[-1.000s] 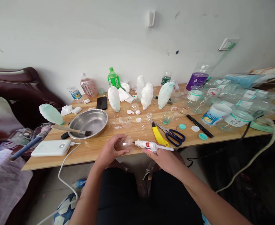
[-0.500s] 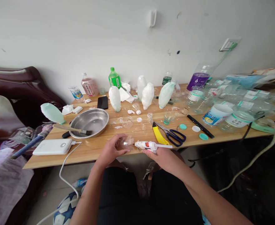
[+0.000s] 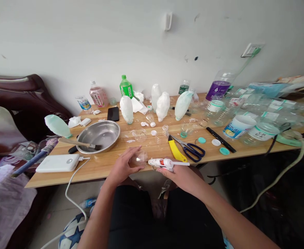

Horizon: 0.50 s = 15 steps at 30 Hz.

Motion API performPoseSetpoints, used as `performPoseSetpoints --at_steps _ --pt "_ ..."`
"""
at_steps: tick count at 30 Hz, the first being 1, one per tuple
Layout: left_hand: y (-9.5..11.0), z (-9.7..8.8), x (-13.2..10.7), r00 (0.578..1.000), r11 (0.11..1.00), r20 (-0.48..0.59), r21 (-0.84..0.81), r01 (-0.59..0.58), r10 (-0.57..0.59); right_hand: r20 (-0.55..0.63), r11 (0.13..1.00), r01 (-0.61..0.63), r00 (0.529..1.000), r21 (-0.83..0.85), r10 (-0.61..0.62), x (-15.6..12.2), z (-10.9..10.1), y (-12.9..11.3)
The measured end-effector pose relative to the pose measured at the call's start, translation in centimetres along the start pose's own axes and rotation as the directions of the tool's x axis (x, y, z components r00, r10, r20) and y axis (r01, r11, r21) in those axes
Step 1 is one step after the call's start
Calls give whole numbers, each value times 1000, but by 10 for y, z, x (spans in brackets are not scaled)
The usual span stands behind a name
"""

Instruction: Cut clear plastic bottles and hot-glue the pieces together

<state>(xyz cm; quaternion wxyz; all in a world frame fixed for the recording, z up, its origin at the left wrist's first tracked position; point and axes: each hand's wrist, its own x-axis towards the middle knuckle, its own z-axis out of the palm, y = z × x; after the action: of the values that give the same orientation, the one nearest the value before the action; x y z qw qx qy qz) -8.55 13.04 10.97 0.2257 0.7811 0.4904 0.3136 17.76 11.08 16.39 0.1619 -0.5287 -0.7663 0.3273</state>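
Observation:
Near the table's front edge, my left hand (image 3: 124, 163) curls round a clear plastic bottle piece (image 3: 139, 158), thumb in front and fingers behind. My right hand (image 3: 173, 172) grips a white hot glue gun (image 3: 160, 162) with a glue stick jutting out of its back end. The gun's nozzle points left at the rim of the bottle piece; whether it touches is too small to tell. Just behind the gun lie a yellow-handled utility knife (image 3: 176, 148) and dark-blue-handled scissors (image 3: 193, 150). Small clear offcuts and a white cap (image 3: 153, 132) lie beyond the bottle piece.
A metal bowl (image 3: 107, 133) with a brush (image 3: 89, 145) across it and a white power bank (image 3: 58, 163) stand left. Several white paper-covered forms (image 3: 163, 105) stand behind. Cut clear bottles (image 3: 263, 131), a black marker (image 3: 220, 139) and loose caps (image 3: 224, 151) crowd the right.
My left hand's fingers have shifted slightly on the bottle piece, which has turned a little. The glue gun stays almost where it was.

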Motion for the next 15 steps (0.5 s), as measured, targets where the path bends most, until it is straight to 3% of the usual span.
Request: performPoseSetpoints --at_steps 4,8,15 --pt "1 -1 1 1000 1000 16 19 -24 24 -55 999 28 998 -23 -30 5 10 8" --pt "3 -2 1 1000 1000 6 14 -19 19 -142 992 -48 989 -120 31 10 15 11" --pt "1 -1 0 999 999 24 44 21 -22 -94 996 -23 995 -85 15 9 11 10"
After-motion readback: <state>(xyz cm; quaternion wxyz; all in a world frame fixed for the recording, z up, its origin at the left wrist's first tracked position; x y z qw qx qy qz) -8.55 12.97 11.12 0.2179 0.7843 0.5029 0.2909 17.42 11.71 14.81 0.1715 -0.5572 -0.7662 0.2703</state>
